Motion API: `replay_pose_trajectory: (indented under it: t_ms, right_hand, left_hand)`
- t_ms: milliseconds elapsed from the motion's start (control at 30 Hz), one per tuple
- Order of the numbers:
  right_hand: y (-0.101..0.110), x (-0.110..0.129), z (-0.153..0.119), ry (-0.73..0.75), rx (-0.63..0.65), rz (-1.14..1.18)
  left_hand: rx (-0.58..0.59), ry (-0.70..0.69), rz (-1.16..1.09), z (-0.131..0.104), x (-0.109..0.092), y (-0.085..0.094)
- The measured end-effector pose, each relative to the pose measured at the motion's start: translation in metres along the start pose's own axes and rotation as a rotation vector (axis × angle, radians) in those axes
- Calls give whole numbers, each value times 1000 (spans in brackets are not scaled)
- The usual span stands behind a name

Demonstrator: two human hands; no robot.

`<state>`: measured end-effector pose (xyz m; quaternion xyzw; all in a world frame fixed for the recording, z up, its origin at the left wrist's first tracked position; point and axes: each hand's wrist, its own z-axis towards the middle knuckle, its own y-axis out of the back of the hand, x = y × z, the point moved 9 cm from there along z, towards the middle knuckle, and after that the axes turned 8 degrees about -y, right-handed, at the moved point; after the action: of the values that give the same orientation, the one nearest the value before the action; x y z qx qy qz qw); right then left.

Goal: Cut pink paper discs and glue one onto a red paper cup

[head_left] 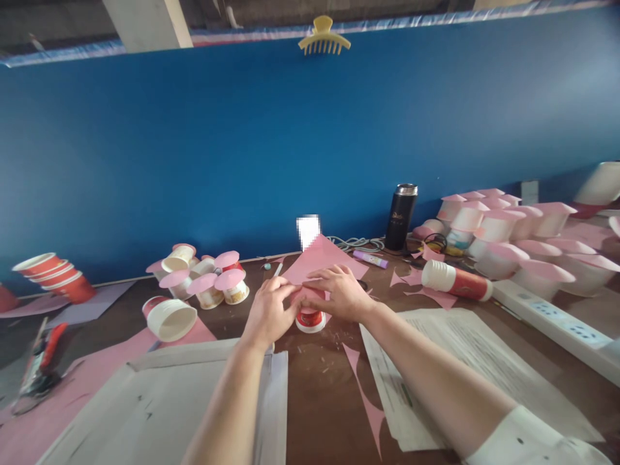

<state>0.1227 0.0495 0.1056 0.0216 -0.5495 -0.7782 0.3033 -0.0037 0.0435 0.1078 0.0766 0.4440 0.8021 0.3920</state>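
In the centre of the frame we see a red cup point(310, 321) standing on the table point(314, 394), its white rim seeming to face down. We suppose it is set so because the turned-up base gives a steady support to the pink paper point(317, 294) above it. The hands come from two sides, perhaps so that the paper and the cup do not slip. At middle left, capped cups point(230, 280) stand apart, and more pink-topped cups point(501, 223) fill the right side, probably to leave working room between them.

About the fingers: those of the left hand point(271, 307) are bent, with the thumb reaching across to the paper. Those of the right hand point(339, 292) are half curled and lie over it, neither spread wide nor clenched. Their tips are partly hidden, so we cannot tell whether either hand really pinches or only presses.
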Motion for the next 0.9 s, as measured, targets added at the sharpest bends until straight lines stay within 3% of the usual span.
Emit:
replay_pose_trajectory:
  t_ms: [300,600,900]
  right_hand:
    - [-4,-10,1,-46,-2,29]
    - [-22,-3,-3,-40,117,-60]
    - [-29,-3,-2,-73,165,-53]
  left_hand:
    - [-24,23,-13,0,4,1]
    - [99,18,154,-4,-1,-26]
    - [131,-16,180,-5,-4,-32]
